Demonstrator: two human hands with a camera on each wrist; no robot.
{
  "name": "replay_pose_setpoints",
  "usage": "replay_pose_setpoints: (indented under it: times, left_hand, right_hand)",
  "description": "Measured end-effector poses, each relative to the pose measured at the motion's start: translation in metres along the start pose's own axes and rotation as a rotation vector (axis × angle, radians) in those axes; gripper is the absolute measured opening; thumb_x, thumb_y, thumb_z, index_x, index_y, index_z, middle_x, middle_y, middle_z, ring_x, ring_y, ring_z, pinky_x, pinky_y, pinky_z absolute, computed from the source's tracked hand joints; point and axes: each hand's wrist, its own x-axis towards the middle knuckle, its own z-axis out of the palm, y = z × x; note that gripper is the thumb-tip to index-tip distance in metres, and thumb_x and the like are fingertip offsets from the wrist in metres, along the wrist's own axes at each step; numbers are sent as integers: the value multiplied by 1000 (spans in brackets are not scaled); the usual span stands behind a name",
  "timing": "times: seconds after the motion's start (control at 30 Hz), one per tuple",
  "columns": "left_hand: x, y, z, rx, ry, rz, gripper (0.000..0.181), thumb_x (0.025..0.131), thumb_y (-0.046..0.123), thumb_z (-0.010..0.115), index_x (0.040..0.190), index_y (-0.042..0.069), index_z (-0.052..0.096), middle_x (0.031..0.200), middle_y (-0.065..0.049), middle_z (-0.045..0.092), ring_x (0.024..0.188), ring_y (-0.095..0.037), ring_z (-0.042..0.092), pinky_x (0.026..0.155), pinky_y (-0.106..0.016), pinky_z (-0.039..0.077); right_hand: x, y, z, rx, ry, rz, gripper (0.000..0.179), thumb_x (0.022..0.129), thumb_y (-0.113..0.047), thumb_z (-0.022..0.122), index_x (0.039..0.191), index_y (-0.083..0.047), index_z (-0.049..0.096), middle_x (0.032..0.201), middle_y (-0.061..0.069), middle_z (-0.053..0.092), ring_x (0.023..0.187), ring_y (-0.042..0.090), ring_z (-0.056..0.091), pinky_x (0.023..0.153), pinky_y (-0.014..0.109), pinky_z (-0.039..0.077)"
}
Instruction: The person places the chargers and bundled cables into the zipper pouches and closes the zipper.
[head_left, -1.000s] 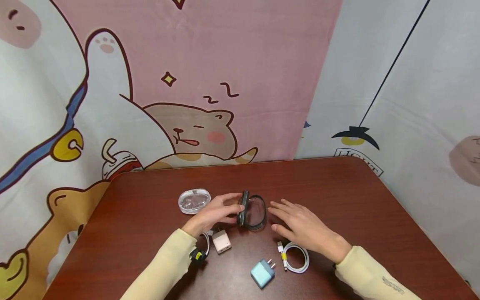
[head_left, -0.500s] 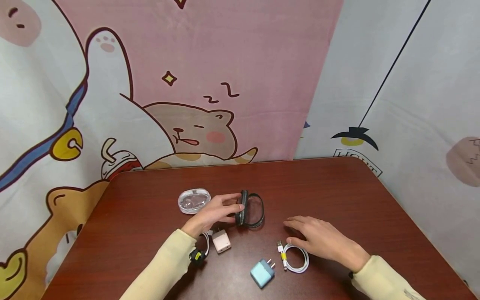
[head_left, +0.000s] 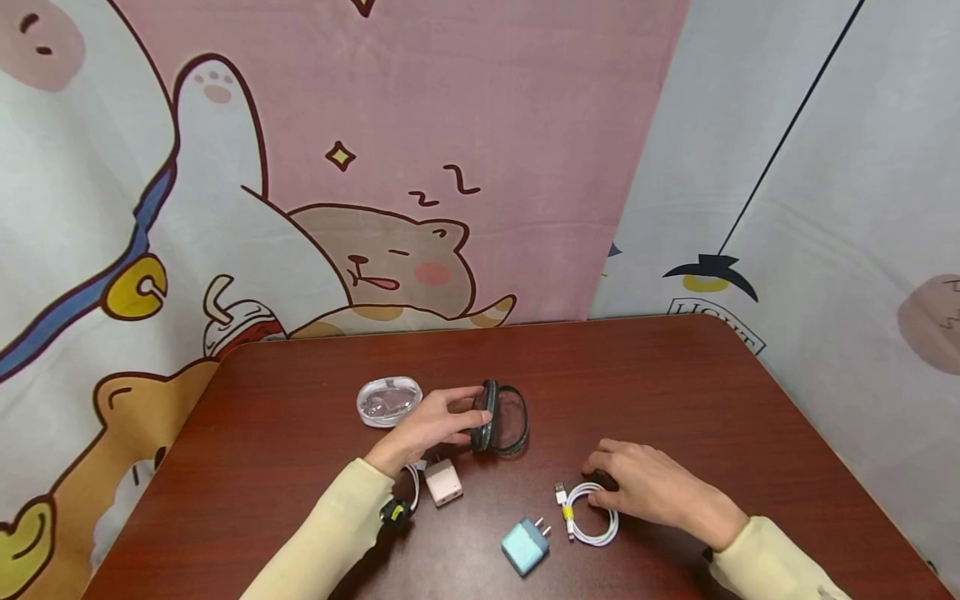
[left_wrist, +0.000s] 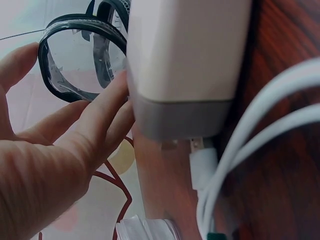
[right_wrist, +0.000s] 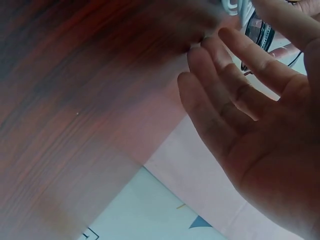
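My left hand (head_left: 431,423) holds a small clear pouch (head_left: 489,429) with black zip trim, standing on its side, fingers and thumb at its rim. Its flap stands open to the right. In the left wrist view the pouch (left_wrist: 75,55) looks see-through, with no contents that I can make out. My right hand (head_left: 652,485) hovers over a coiled white USB cable (head_left: 613,527) with a yellow tie. The thumb overlaps the coil's edge in the head view; contact cannot be told. Loosely bent fingers (right_wrist: 240,85) hold nothing in the right wrist view.
A pale pink charger (head_left: 443,483) sits by the left wrist, with a white cable (head_left: 413,483) beside it. A blue charger (head_left: 525,546), prongs out, lies near the front. Another clear pouch (head_left: 388,402) with white trim lies behind the left hand. A printed cloth hangs behind the table (head_left: 637,367).
My right hand has moved away from the pouch, right and toward the front, to the coiled cable. The left hand keeps the pouch in nearly the same place.
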Motion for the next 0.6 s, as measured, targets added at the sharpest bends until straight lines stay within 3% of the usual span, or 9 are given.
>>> replay_pose_setpoints:
  times: [0.3,0.6]
  left_hand:
    - [0,0,0,-8,0,4,66,97,21,73,153,-1,46,152,-28,47,112,-29,69,91,-46,59]
    - [-1,1,1,-6,-1,0,67,97,22,73,154,-1,46,153,-28,46,114,-30,68,92,-48,58]
  right_hand:
    - [1,1,1,46,-11,-6,16,85,-20,85,88,-17,70,82,-13,55,65,-1,44,54,23,40]
    - [1,2,2,120,2,7,13,85,-14,82,83,-20,70,72,-18,53,61,-2,43,53,22,39]
